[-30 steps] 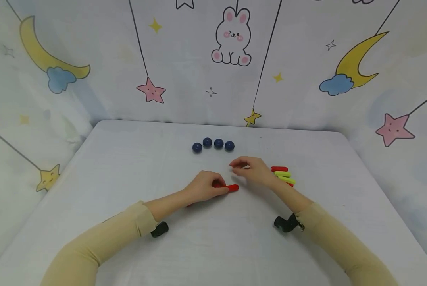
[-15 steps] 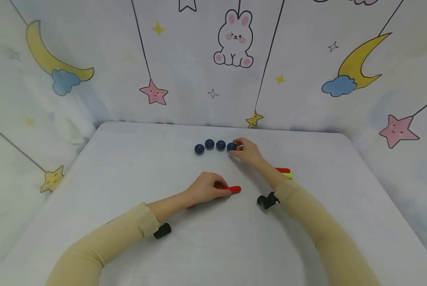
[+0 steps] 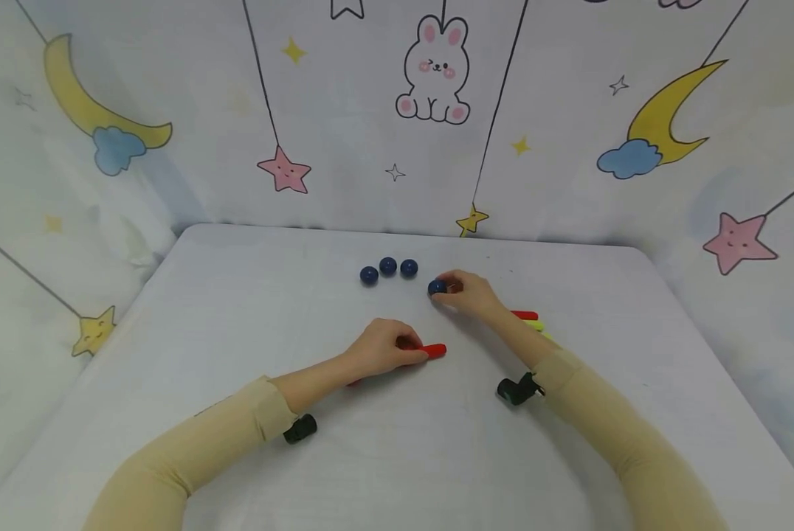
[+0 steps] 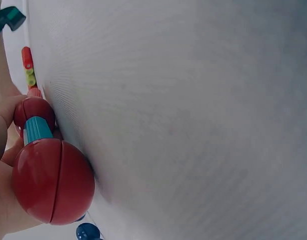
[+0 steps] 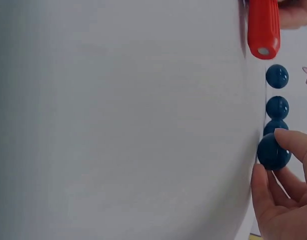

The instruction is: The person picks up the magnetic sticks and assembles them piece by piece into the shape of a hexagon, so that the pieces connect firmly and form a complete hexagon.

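My left hand point(image 3: 378, 348) grips a toy rod-and-ball assembly point(image 4: 53, 180); the left wrist view shows two red balls joined by a short teal rod. A red rod point(image 3: 435, 351) sticks out past my left fingers, with a silver disc in its end in the right wrist view. The palm and fingers hide the rest. My right hand point(image 3: 473, 296) pinches a dark blue ball point(image 3: 437, 287) between thumb and fingers, low over or on the table. Three more dark blue balls point(image 3: 387, 265) lie in a loose row to its left.
Red and yellow-green rods point(image 3: 525, 315) lie right of centre, partly hidden behind my right forearm. A black wrist camera point(image 3: 516, 389) hangs below each sleeve. The white table point(image 3: 264, 287) ends at a patterned cloth backdrop point(image 3: 350, 96).
My right hand reached the rightmost blue ball, took hold of it and drew it slightly toward me, apart from the others. My left hand has stayed about where it was.
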Tool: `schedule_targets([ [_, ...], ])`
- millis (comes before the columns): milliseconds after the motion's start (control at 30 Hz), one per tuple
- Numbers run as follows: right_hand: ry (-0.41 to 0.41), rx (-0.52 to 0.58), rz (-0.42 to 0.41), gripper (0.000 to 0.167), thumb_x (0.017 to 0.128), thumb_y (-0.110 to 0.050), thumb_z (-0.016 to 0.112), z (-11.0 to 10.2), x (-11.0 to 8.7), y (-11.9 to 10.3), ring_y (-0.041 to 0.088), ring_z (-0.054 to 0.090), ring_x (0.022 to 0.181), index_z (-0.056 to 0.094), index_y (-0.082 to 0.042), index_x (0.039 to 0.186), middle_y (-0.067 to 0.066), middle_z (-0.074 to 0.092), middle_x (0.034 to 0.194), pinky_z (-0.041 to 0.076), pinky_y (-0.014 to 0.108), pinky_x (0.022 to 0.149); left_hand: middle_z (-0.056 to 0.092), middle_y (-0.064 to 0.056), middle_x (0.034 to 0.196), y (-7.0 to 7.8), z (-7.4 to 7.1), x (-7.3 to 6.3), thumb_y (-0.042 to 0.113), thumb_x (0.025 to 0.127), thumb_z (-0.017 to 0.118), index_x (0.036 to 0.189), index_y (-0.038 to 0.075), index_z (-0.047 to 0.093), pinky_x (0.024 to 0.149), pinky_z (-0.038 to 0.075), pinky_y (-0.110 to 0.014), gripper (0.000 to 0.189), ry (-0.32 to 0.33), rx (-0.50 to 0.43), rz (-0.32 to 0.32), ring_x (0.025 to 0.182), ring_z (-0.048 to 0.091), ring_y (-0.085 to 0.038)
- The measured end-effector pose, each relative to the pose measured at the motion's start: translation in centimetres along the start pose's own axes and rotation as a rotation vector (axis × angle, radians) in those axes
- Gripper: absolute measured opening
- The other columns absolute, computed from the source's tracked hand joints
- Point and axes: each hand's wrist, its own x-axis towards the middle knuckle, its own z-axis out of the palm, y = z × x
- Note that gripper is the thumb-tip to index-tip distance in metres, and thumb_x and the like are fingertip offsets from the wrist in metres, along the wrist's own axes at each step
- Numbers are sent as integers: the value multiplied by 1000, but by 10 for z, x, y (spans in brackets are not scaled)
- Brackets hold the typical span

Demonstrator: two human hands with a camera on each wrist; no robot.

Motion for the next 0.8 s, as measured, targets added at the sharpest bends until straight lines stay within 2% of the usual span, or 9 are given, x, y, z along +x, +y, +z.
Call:
schedule_targets([
  [133,-52,14,-3,44,90,-29,71,-3,-21,8,26,54,110,60,-13,129,8,62,115,46,42,94,68,8,81,-1,0,0,25,86,75,90,13,76,71,47,-23,13,5,-9,-13,75,57,-8],
  [300,-130,79,-26,46,89,-29,72,-8,-50,18,26,53,115,59,-15,131,7,61,120,45,45,98,68,10,81,-3,1,1,26,86,75,90,15,76,72,47,-24,12,15,-29,-42,76,57,-7],
  [467,-171,115,-69,46,88,-26,74,-9,-74,23,24,57,110,60,-13,130,6,62,119,46,44,97,67,10,82,-6,1,1,26,86,75,91,15,76,72,47,-24,12,22,-33,-52,76,57,-7],
  [600,-175,141,-94,45,87,-23,75,-8,-85,23,22,58,104,61,-11,128,5,64,112,48,41,95,67,9,82,-6,0,1,25,85,75,91,15,76,71,47,-24,12,28,-37,-60,76,57,-7],
  [800,-165,142,-124,43,88,-21,75,-4,-90,21,21,59,100,62,-11,127,4,65,108,50,38,92,67,9,80,-4,1,1,24,85,76,91,14,75,70,48,-24,11,25,-50,-67,75,57,-7],
])
